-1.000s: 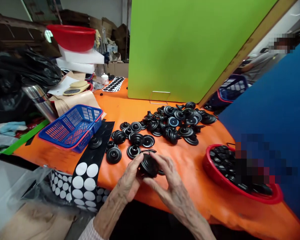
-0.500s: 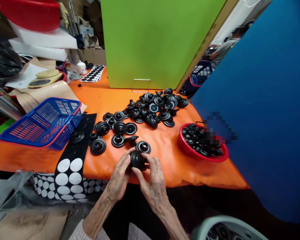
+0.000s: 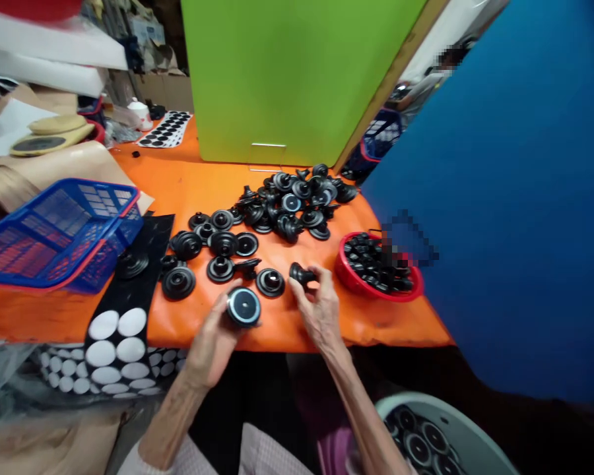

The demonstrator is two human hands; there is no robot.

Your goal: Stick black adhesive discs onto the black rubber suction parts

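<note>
My left hand (image 3: 215, 340) grips a round black disc-shaped part (image 3: 244, 307) by its edge, its flat face with a pale ring turned up. To the right, my right hand (image 3: 319, 300) holds a stepped black knob-like part (image 3: 301, 273) between thumb and fingers, low over the table. Between the hands and a little farther off lies another stepped round part (image 3: 270, 282) with a shiny centre. Several similar parts (image 3: 222, 244) lie to the left, and a larger heap of them (image 3: 297, 204) spreads beyond.
A red bowl (image 3: 349, 280) of small black pieces stands right, beside a blue panel (image 3: 499, 231). At left are a blue basket (image 3: 94, 264) and a black strip with white circles (image 3: 103, 353). Below right, a pale bucket (image 3: 475, 429) holds round black parts. A green board (image 3: 297, 79) stands behind.
My hands were together around a black part and have since moved apart. Now each holds a separate piece, the left one's flat face showing. The view has shifted slightly right.
</note>
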